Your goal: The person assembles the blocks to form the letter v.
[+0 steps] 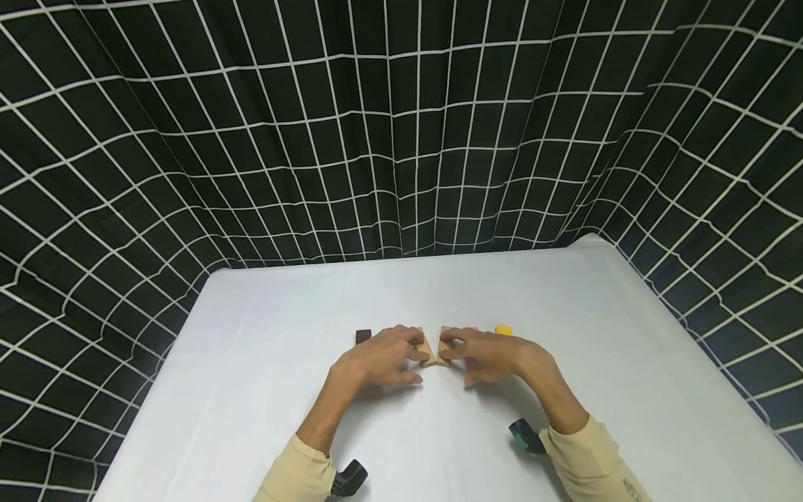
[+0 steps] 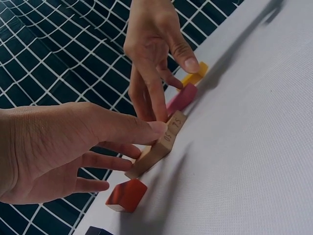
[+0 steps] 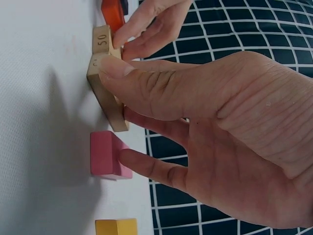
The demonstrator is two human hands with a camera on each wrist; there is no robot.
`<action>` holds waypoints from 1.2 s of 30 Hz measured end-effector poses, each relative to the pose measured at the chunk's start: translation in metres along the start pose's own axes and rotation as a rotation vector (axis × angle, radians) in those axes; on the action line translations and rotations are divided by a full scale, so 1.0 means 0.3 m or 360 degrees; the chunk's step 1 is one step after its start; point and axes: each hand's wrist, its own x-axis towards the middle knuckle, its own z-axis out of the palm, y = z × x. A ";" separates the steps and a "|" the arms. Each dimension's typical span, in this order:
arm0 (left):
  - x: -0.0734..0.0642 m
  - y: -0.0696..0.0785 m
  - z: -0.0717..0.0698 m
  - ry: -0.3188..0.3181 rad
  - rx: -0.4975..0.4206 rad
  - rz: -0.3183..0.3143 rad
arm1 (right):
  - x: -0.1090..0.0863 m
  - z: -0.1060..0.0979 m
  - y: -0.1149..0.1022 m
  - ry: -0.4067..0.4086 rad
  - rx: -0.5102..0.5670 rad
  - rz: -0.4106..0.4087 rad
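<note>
Two light wooden blocks with printed numbers meet at their near ends in a V in the head view. My left hand [image 1: 389, 355] pinches the left wooden block [image 2: 149, 159], its thumb on the top end beside the printed figures. My right hand [image 1: 492, 354] holds the right wooden block [image 3: 108, 95] between thumb and fingers. One finger of that hand touches or lies close against a pink block [image 3: 107, 154]. An orange-red block [image 2: 126, 196] stands beside the left wooden block, below my left fingers.
A yellow block [image 1: 503, 330] stands to the right of the pink one. Left of my left hand is a dark block [image 1: 363, 336]. All lie on a white-covered table [image 1: 282, 300], bordered by a black curtain [image 1: 401, 125] with a white grid.
</note>
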 end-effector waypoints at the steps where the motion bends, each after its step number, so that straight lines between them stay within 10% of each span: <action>1: 0.002 0.000 0.000 -0.0004 -0.0008 0.0000 | -0.001 -0.001 0.001 -0.0001 0.0006 0.0000; 36: -0.008 0.035 -0.005 -0.0118 0.0089 -0.0038 | -0.002 0.006 0.007 -0.0035 0.0017 0.0079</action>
